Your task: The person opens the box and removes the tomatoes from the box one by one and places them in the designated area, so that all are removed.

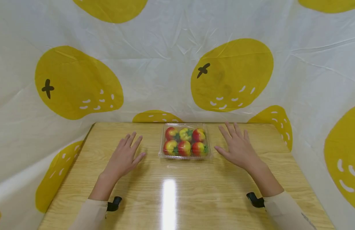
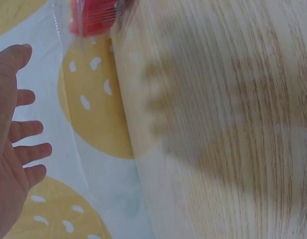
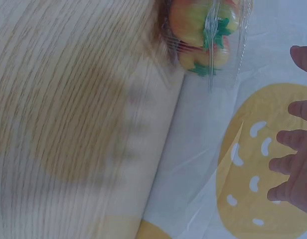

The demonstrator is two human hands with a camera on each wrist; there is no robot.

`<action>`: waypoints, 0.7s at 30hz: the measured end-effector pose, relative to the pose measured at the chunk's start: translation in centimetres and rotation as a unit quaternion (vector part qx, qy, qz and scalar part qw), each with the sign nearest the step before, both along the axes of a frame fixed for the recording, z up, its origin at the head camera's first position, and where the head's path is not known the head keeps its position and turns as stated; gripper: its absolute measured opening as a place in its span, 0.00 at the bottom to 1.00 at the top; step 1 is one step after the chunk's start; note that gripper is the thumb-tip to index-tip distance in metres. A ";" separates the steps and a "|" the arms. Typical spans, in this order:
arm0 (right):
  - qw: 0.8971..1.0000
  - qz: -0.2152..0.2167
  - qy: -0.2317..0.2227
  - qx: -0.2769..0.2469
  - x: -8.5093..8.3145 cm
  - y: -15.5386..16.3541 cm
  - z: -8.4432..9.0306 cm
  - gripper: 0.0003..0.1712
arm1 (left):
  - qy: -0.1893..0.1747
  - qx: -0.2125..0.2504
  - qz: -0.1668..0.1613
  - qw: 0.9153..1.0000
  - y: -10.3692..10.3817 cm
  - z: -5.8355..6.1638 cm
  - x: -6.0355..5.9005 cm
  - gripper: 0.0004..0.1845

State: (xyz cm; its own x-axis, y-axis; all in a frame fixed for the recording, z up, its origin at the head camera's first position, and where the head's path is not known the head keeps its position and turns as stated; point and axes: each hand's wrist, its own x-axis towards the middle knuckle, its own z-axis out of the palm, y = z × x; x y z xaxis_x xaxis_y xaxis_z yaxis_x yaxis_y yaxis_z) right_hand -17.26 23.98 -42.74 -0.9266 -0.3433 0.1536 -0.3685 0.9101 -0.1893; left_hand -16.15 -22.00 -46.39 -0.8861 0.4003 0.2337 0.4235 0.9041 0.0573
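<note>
Hands flank the clear clamshell box [image 1: 184,141], one each side, neither touching it. Left hand [image 1: 124,157] sits left of the box, fingers straight and spread, holding nothing; the left wrist view shows it [image 2: 11,149] open above the tabletop, casting a shadow. Right hand [image 1: 238,147] mirrors it right of the box, closer to the box than the left, fingers straight, empty. Placement reads as a symmetric idle pose either side of the box.

Box sits at the far middle of the wooden table [image 1: 177,198], lid closed, up against the fruit-print cloth [image 1: 154,64].

Counts: one box; six toy fruits [image 1: 184,148] inside, two rows of three, red-yellow with green stems; two hands; two black wrist straps [image 1: 114,203].
</note>
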 end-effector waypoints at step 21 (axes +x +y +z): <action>0.994 0.111 0.005 -0.024 -1.3 -4.1 -0.2 0.45 | -0.075 0.114 -0.037 0.990 1.1 -0.6 -0.4 0.35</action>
